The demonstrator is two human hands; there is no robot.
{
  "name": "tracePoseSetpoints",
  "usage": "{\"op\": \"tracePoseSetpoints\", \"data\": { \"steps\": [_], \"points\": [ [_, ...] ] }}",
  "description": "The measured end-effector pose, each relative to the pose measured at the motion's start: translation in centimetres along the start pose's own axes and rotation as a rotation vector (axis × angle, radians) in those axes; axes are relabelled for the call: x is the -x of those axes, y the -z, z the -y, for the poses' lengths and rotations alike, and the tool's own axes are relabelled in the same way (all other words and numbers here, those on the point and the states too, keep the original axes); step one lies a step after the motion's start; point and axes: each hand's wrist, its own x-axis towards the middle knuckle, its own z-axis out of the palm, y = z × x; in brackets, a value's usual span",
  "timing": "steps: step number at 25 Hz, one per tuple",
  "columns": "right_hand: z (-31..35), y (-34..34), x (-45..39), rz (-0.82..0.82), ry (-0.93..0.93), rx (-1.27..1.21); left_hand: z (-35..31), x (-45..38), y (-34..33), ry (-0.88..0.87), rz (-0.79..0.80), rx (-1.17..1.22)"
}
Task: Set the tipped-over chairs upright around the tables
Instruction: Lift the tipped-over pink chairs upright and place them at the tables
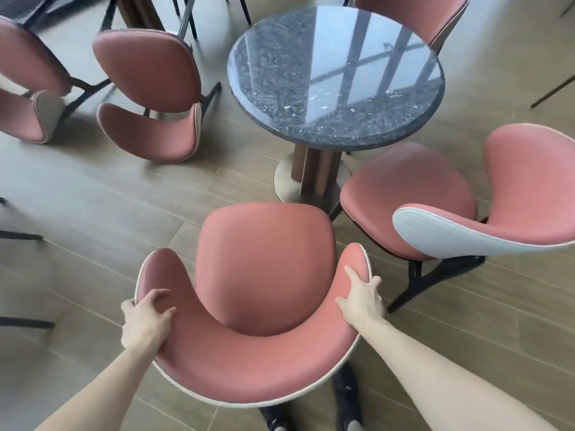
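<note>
A pink upholstered chair with a curved backrest stands upright right in front of me, its seat facing the round dark stone table. My left hand grips the left wing of the backrest, fingers curled over its rim. My right hand holds the right wing, thumb on the pink inner face and fingers over the pale outer edge. A second pink chair stands upright to the right of the table. A third stands left of the table, and a fourth is behind it.
Another pink chair sits at the far left by a second table's base. Black chair legs reach in from the left edge. My dark shoes are under the near chair. Bare wood-plank floor lies to the left.
</note>
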Motion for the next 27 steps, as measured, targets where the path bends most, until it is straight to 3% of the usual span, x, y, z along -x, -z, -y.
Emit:
{"op": "tracePoseSetpoints", "data": {
  "steps": [13,27],
  "points": [
    [-3.3,9.1,-10.0,0.048,0.147,0.171,-5.4,7.4,-6.9,0.136,-0.024,0.112],
    [-1.6,7.3,-11.5,0.033,0.139,0.099,-7.9,-0.5,-4.9,0.068,-0.094,-0.033]
  ]
}}
